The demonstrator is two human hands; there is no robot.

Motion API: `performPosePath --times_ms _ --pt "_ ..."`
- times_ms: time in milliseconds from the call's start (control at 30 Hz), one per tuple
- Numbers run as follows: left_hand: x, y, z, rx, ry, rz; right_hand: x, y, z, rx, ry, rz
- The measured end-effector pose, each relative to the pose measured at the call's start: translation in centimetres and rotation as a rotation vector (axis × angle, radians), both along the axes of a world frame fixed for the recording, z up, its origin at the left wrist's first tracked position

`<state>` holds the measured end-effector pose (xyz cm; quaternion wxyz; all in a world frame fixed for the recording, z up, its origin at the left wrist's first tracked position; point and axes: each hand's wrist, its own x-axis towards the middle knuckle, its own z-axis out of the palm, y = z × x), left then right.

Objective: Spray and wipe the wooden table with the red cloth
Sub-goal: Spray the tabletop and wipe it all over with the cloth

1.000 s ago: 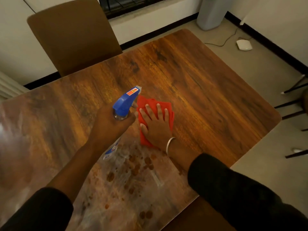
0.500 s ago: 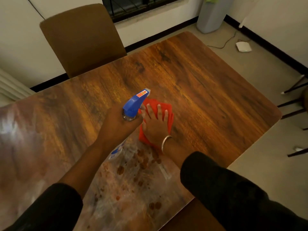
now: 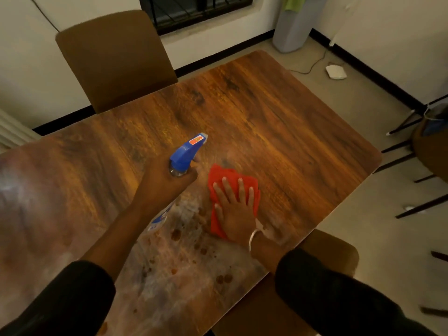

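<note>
The wooden table fills the middle of the view. My left hand grips a spray bottle with a blue trigger head, held above the table with its nozzle pointing away from me. To its right, my right hand lies flat with fingers spread on the folded red cloth, pressing it onto the tabletop. A silver bangle sits on that wrist. Brown spots and a wet, hazy sheen cover the table's near part, below both hands.
A brown chair stands at the table's far side, and another chair is tucked in at the near right edge. On the floor to the right are a grey bin, a white device with a cable and dark chair legs.
My right hand and the red cloth have slid to the right, away from the spray bottle. A gap now shows between the two hands. The view has shifted slightly.
</note>
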<state>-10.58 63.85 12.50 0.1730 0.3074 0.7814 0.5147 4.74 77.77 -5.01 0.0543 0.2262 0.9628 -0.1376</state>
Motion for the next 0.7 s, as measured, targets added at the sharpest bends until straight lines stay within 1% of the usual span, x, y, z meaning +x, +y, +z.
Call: performPosePath --times_ms 67,133,200,267,333,367,433,500,533,600,700 --pt "0.5 -0.5 -0.2 0.017 -0.032 -0.004 4.7 -1.8 -0.3 0.003 0.0 0.159" --pt "1.0 -0.9 -0.4 0.012 -0.028 -0.024 6.9 0.8 -0.1 0.054 -0.039 0.221" --pt "1.6 -1.4 -0.3 0.012 -0.037 -0.05 7.5 4.4 1.0 0.091 -0.116 0.12" --pt "2.3 -1.5 0.2 -0.004 -0.061 -0.077 7.3 6.6 2.0 -0.008 -0.177 -0.123" --pt "3.1 -1.8 0.9 -0.043 -0.058 -0.12 7.2 5.0 2.6 -0.11 -0.161 -0.353" --pt "3.5 -1.8 1.2 -0.049 -0.052 -0.141 7.4 3.1 2.7 -0.123 -0.163 -0.417" --pt "4.1 -1.7 1.7 -0.063 -0.049 -0.158 8.2 -0.9 2.8 -0.167 -0.181 -0.439" --pt "4.9 -1.3 2.1 -0.068 -0.068 -0.162 10.2 -3.3 2.7 -0.212 -0.218 -0.365" --pt "5.2 -1.1 2.2 -0.066 -0.076 -0.17 11.2 -3.3 2.8 -0.227 -0.241 -0.322" --pt "5.7 -0.8 2.3 -0.077 -0.085 -0.197 12.3 -1.1 3.1 -0.265 -0.262 -0.313" --pt "5.8 -0.8 2.2 -0.09 -0.091 -0.234 11.5 3.9 4.3 -0.294 -0.26 -0.492"
